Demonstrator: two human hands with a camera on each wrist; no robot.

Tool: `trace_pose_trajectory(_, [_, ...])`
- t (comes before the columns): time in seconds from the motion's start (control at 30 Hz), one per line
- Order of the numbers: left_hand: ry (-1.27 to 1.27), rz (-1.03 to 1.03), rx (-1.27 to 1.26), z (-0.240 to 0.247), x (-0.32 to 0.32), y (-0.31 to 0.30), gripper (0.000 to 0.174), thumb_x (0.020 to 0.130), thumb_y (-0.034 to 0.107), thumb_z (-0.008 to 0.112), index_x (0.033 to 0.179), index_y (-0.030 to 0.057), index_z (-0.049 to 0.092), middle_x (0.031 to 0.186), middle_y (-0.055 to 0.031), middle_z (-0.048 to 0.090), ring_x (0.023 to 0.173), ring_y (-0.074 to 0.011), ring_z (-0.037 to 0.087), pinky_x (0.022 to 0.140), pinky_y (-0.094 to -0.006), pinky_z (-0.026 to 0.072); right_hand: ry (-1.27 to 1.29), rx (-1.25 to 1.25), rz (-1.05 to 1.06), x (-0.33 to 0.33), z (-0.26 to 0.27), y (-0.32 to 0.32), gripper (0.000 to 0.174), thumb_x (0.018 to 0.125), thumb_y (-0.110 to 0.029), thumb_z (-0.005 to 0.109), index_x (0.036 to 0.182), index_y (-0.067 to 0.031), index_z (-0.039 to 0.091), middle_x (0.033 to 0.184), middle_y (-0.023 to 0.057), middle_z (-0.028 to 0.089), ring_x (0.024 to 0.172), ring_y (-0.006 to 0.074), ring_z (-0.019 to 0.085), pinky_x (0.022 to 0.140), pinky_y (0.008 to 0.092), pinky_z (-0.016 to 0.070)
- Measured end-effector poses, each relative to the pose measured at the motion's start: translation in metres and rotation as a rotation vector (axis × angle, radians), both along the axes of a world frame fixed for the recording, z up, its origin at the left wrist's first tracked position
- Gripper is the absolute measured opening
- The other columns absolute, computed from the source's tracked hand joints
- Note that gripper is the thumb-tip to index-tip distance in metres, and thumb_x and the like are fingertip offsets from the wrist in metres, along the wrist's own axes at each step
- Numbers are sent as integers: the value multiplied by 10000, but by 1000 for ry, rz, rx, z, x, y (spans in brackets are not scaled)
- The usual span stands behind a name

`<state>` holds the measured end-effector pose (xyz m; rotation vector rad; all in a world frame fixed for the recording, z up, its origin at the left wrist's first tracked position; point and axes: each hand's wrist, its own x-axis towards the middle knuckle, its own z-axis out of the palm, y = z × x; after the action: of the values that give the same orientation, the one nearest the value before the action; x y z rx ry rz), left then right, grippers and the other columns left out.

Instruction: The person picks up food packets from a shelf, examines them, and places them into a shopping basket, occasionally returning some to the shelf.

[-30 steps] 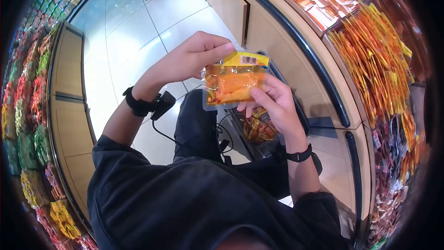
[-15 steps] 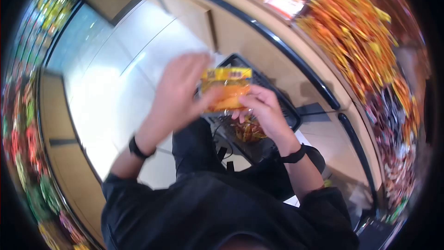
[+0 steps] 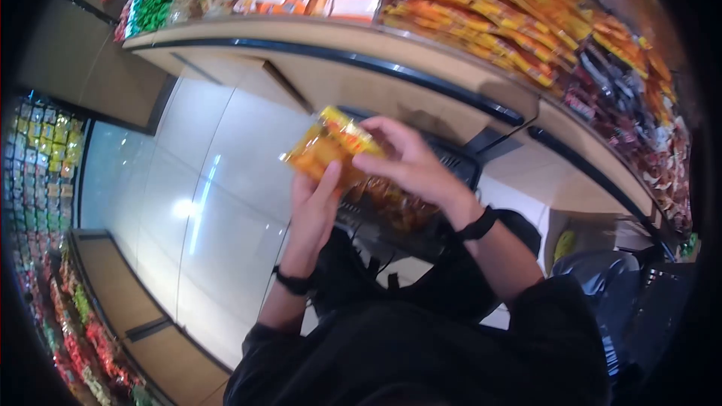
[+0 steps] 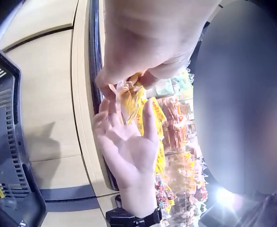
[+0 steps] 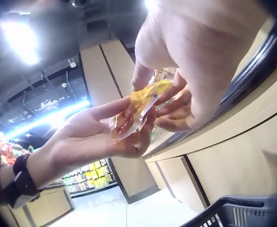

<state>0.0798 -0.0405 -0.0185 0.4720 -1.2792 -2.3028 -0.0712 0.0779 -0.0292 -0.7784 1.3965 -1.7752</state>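
A clear snack packet (image 3: 320,154) with orange food inside and a yellow printed top strip is held tilted between both hands. My left hand (image 3: 310,210) pinches its lower part, the thumb lying across the front. At the yellow end, my right hand (image 3: 414,165) grips the packet between thumb and fingers. In the right wrist view the packet (image 5: 141,109) is seen edge-on, the left hand (image 5: 86,135) reaching in from the left. The left wrist view shows the packet (image 4: 130,101) partly hidden by the left hand above it.
Below the hands stands a dark plastic basket (image 3: 470,169) with several packets (image 3: 398,207) in it. A long shelf (image 3: 331,37) of orange and yellow snack packets (image 3: 481,11) runs across the far side. More stocked shelves line the left. Pale floor tiles (image 3: 218,203) lie between them.
The left hand has let go of the packet's top and taken its lower part. My right hand now grips the yellow end. The packet has tilted, and the head view has turned toward the shelf.
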Motion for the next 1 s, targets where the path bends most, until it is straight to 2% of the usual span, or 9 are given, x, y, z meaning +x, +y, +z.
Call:
trace_pose_trajectory(0.2, [-134,0,-79,3,-17,-12,460,1018,26,605,1450,27,446,1340,-100,618,1265,-197,585,1090,-369,454,54,2,-21,-8,6,-1,201,918,-145,777,1006,18,699,874,9,687,823,58,600,775,251,502])
trace_pose_trajectory(0.27, [-119,-21,-394,21,-15,-42,510,938,76,739,1388,15,508,1149,-67,696,1088,-130,643,888,-271,509,164,28,-44,-10,3,5,191,905,-140,782,991,17,716,852,16,694,807,63,603,763,261,502])
trace_pose_trajectory(0.37, [-284,-183,-1051,75,-17,-61,600,800,81,839,1333,58,564,985,-31,713,875,-115,640,683,-244,441,476,57,-25,-17,17,13,144,880,-95,784,953,24,748,853,74,737,813,121,669,763,293,521])
trace_pose_trajectory(0.47, [-11,-324,-1876,102,-43,-57,609,688,133,899,1239,72,650,932,-46,696,830,-233,655,708,-315,478,718,-63,-15,-21,21,11,119,826,-42,774,923,25,756,855,167,739,778,300,706,754,362,548])
trace_pose_trajectory(0.5, [-16,-376,-1904,105,-47,-50,422,714,130,862,1097,64,696,870,-98,687,823,-312,652,722,-394,503,731,-57,-25,-23,23,12,111,817,-30,772,909,30,753,841,168,731,771,310,702,750,367,549])
trace_pose_trajectory(0.67, [-156,-583,-2005,113,-65,-54,132,817,20,733,942,14,692,771,-168,661,755,-380,640,701,-456,509,858,10,-44,-36,31,8,249,804,-17,777,1047,17,730,933,148,720,845,277,693,766,356,542])
trace_pose_trajectory(0.77, [-45,-176,-1976,147,-68,-70,141,787,-44,758,907,8,706,825,-150,705,790,-322,688,733,-408,540,573,-124,-294,-39,22,2,731,817,-39,779,1453,-70,421,1074,161,650,913,278,642,843,395,548])
trace_pose_trajectory(0.9, [213,348,-1957,186,-98,-59,252,710,-152,719,897,17,725,821,-127,696,749,-286,671,668,-350,523,479,124,-457,-35,-6,0,672,848,-96,763,1410,-43,398,1006,161,660,876,287,670,822,386,558])
trace_pose_trajectory(1.0, [485,299,-1959,191,-142,-39,238,716,-143,714,895,14,718,786,-114,667,722,-284,643,654,-362,506,327,170,-191,-23,0,-2,564,928,-126,717,1374,-27,385,967,142,683,869,233,698,782,349,555])
